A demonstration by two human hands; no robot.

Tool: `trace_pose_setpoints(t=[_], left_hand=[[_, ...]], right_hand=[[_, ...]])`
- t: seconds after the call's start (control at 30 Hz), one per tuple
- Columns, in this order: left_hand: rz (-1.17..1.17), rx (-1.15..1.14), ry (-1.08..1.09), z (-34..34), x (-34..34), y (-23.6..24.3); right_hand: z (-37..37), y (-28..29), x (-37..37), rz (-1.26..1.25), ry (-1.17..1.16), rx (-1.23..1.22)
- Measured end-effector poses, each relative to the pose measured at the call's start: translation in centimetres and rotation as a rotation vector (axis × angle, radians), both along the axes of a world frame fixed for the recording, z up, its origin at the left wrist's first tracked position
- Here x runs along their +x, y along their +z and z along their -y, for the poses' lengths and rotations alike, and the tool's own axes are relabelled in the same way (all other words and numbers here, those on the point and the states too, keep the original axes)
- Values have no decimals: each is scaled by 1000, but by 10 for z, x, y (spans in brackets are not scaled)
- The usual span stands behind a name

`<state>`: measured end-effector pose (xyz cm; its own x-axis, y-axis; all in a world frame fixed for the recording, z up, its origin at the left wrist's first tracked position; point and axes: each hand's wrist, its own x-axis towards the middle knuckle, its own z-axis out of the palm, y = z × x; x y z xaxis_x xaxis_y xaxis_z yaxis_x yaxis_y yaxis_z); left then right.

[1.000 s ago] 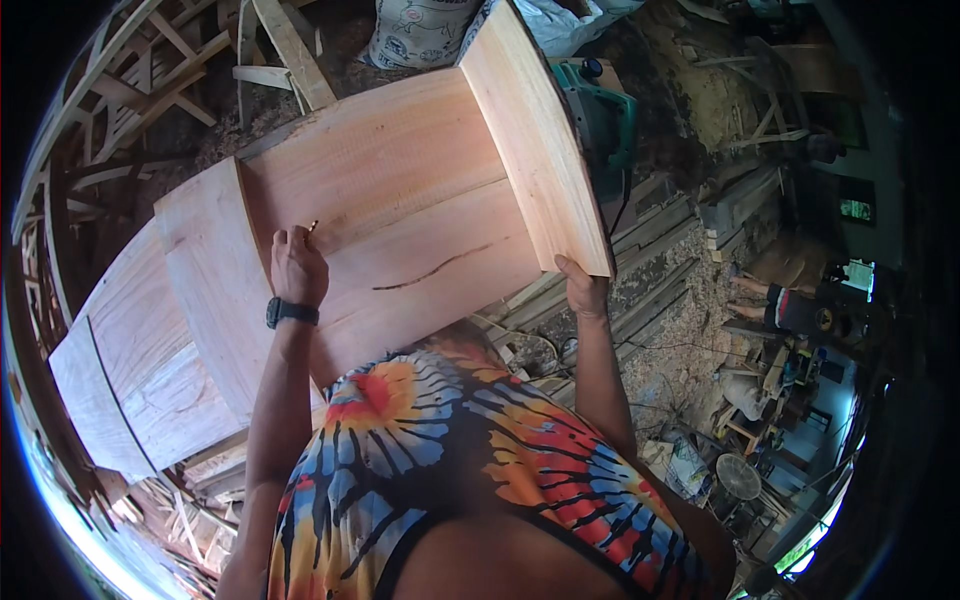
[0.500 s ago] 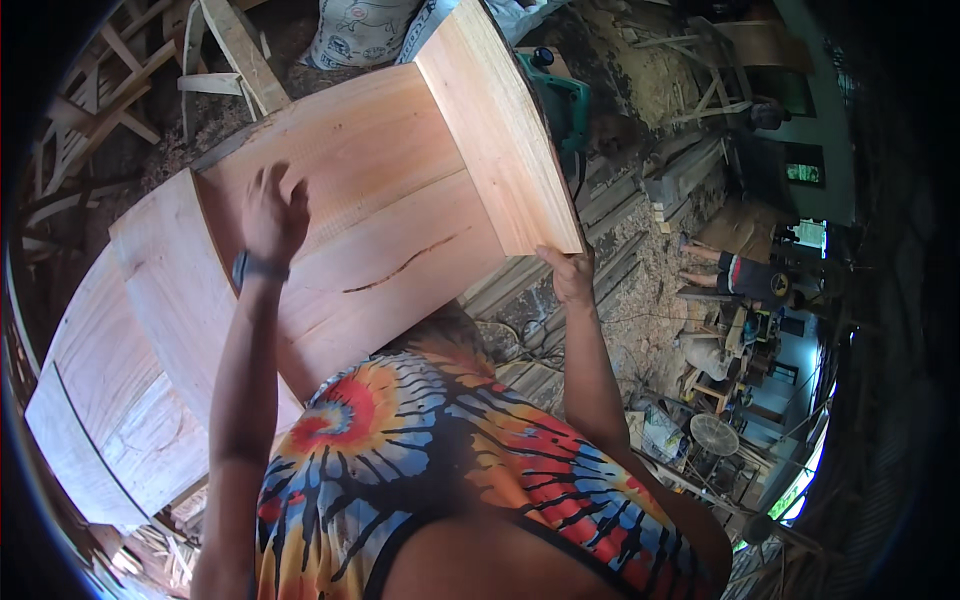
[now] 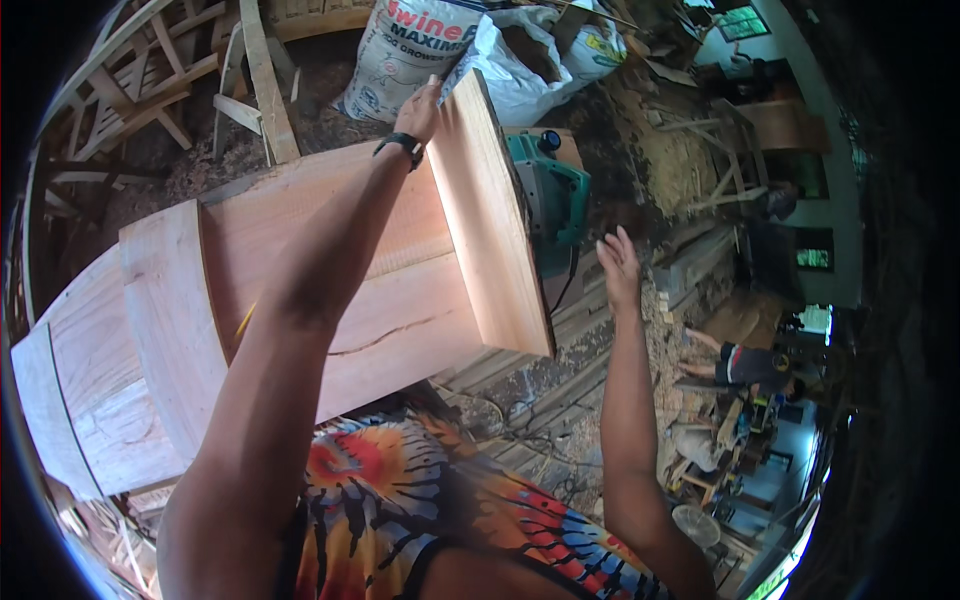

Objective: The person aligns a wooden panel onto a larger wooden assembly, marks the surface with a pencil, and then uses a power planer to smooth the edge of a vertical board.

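A pale wooden board (image 3: 488,230) stands on edge across the right end of a wide, curved wooden panel (image 3: 400,290) that has a dark crack in it. My left hand (image 3: 418,112), with a dark watch on its wrist, grips the far end of this board, its fingers partly hidden. Off to the right, my right hand (image 3: 620,262) is raised in the air with fingers apart and nothing in it. Between that hand and the board sits a green electric planer (image 3: 550,200), partly behind the board. A raised wooden band (image 3: 175,290) crosses the panel at left.
Feed sacks (image 3: 405,60) and an open white sack (image 3: 510,70) stand beyond the board. Wooden frames (image 3: 150,90) are piled at far left. Long planks (image 3: 590,310) lie on the shaving-strewn ground at right. Farther right is another person (image 3: 750,367).
My left hand has gone from over the panel to the board's far end. My right hand has let go of the board's near corner and moved right. The view has shifted, showing more beyond the board.
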<state>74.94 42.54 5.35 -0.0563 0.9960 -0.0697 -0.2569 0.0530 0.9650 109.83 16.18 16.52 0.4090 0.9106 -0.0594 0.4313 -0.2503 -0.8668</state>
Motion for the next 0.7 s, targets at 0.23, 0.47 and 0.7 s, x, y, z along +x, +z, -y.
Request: trace_pose_setpoints(t=[0.23, 0.47, 0.7], left_hand=[[-780, 242, 149, -16, 36, -26], [-614, 99, 195, -43, 47, -48], [-691, 200, 207, -40, 37, -37]], right_hand=[[-112, -40, 6, -222, 184, -253], [-110, -39, 6, -414, 235, -376], [23, 104, -33, -334, 77, -307]])
